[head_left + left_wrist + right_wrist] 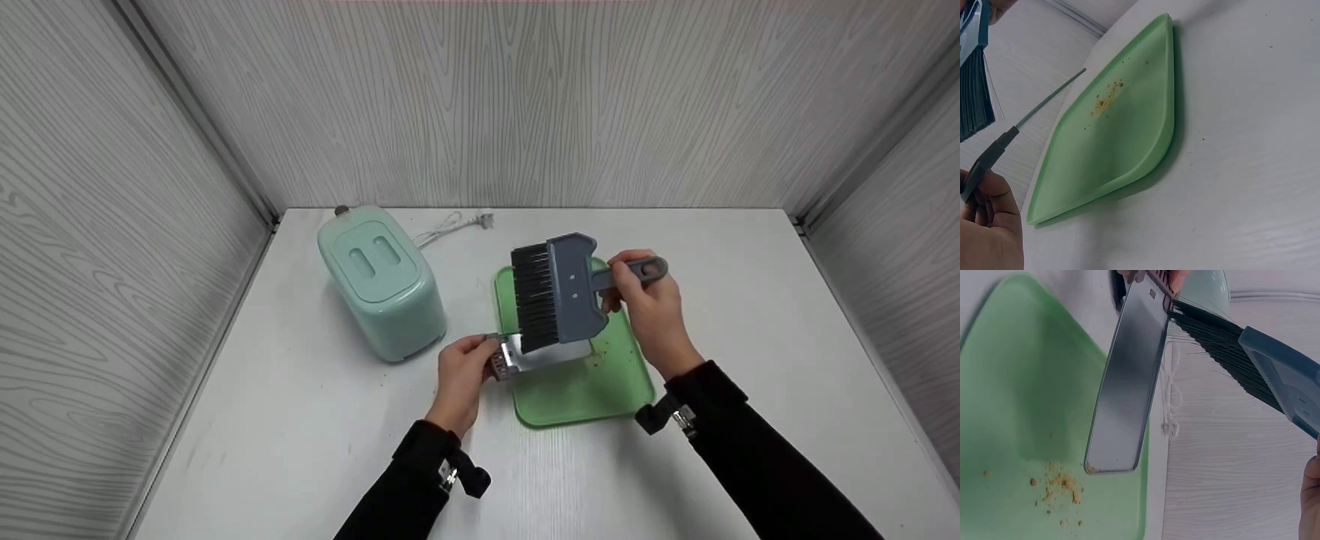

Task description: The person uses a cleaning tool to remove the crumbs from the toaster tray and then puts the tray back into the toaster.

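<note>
Holding a thin metal plate (1126, 382), shiny, flat and oblong with rounded corners, above a shallow green tray (585, 401) and apart from it. At the plate's held end, a thicker grey strip (502, 367) with slots; at a corner of the free end, a dab of tan crumbs (1093, 468). More of the same, loose and grainy, on the tray's smooth floor. Over the held end of the plate, a broad blue-grey brush (577, 292) of plastic, with dark bristles (535, 300) in a wide, straight row. Cannot tell about contact between bristles and metal. Of the hands, left hand (460, 375) in a tight pinch on the slotted strip, right hand (654, 311) curled round the brush's handle (652, 268), with thumb laid along it. Left of the tray on the bench (262, 450), a mint-green toaster (405, 315) of glossy plastic, rounded at the edges, with two oblong shapes in its lid (375, 289). Near it, a thin white cord (439, 236). Beyond, white wood-grain panels (510, 112).
</note>
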`<state>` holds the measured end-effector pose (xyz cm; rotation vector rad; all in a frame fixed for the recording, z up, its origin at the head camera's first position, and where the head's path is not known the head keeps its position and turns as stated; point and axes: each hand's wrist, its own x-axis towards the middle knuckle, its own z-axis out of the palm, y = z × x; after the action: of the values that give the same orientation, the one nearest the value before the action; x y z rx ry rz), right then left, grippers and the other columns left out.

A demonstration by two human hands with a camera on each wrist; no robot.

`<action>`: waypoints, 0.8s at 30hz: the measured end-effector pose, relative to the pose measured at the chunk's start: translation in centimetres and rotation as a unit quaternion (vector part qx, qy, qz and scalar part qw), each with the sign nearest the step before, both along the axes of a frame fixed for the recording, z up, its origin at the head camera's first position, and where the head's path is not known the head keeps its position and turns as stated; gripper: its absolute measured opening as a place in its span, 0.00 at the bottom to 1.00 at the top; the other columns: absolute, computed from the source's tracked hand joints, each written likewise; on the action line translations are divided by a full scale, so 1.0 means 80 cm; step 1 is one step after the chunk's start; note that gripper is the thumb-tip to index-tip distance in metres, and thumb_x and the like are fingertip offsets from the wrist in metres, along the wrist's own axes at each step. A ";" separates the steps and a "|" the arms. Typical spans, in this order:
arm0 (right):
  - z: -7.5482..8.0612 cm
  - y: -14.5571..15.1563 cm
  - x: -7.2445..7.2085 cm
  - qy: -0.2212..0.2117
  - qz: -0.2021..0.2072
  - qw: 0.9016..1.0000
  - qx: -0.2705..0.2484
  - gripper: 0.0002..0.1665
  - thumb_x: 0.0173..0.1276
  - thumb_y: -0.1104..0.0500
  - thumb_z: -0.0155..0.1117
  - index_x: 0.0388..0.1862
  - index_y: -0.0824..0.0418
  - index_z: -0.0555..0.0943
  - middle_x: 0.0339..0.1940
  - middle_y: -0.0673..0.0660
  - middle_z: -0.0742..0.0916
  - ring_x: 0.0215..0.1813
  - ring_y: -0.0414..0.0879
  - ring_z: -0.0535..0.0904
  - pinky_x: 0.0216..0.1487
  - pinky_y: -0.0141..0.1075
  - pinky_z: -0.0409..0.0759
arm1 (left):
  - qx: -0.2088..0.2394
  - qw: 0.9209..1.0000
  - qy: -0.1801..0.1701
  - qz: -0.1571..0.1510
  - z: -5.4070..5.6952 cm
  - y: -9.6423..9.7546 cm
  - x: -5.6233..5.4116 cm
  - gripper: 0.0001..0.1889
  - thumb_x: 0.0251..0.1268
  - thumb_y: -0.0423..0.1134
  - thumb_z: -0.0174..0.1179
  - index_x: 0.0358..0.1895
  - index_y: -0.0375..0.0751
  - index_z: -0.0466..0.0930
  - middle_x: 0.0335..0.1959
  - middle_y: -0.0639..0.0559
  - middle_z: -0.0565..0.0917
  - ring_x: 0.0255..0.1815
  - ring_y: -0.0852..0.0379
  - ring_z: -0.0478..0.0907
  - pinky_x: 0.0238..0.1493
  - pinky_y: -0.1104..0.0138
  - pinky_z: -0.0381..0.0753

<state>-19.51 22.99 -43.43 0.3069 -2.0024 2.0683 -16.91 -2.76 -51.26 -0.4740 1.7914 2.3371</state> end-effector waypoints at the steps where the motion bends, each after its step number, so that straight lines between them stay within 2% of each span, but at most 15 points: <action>1: 0.000 -0.002 0.000 -0.001 0.004 1.000 0.001 0.18 0.82 0.53 0.59 0.55 0.67 0.75 0.32 0.64 0.80 0.29 0.49 0.78 0.33 0.38 0.78 | -0.002 1.000 -0.001 0.000 0.000 0.000 0.000 0.14 0.70 0.35 0.63 0.52 0.27 0.82 0.47 0.41 0.83 0.41 0.55 0.82 0.42 0.66 0.83; 14: -0.008 -0.020 -0.001 -0.027 0.042 0.999 0.010 0.17 0.82 0.52 0.58 0.56 0.65 0.75 0.30 0.65 0.81 0.28 0.51 0.78 0.34 0.39 0.78 | -0.005 1.000 0.003 -0.001 0.002 0.002 0.000 0.12 0.71 0.36 0.64 0.50 0.29 0.84 0.44 0.43 0.83 0.39 0.55 0.80 0.41 0.65 0.82; 24: -0.016 -0.012 -0.004 -0.045 0.040 0.997 0.054 0.20 0.82 0.51 0.58 0.59 0.65 0.74 0.32 0.65 0.80 0.30 0.50 0.79 0.36 0.40 0.79 | 0.005 1.000 0.012 -0.005 -0.001 0.001 0.001 0.13 0.70 0.35 0.64 0.50 0.28 0.83 0.41 0.44 0.84 0.36 0.56 0.81 0.39 0.66 0.82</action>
<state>-19.85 22.03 -44.73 0.3260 -2.1926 2.0601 -16.83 -2.64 -51.35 -0.4366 1.7876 2.3538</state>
